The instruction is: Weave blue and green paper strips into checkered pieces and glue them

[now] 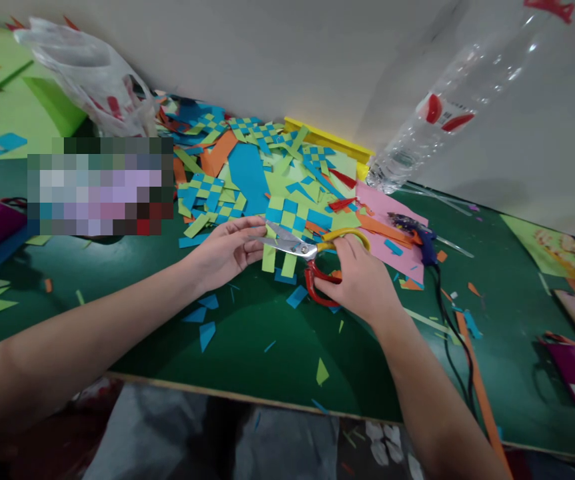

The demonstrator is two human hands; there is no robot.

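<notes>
My right hand [360, 277] grips the red and yellow handles of a pair of scissors [300, 248], whose open blades point left over a small woven mat of blue and green paper strips [287, 223]. My left hand [230, 250] pinches the left edge of that woven mat, fingers closed on it, next to the blade tips. Both hands rest low over the dark green table [247, 347].
A heap of woven paper squares and cut strips [237, 167] lies behind the hands. A clear plastic bottle [447, 107] leans at the wall, a plastic bag [87, 73] stands far left. A glue gun [417, 233] with its cable lies on pink paper at the right. Scraps dot the table.
</notes>
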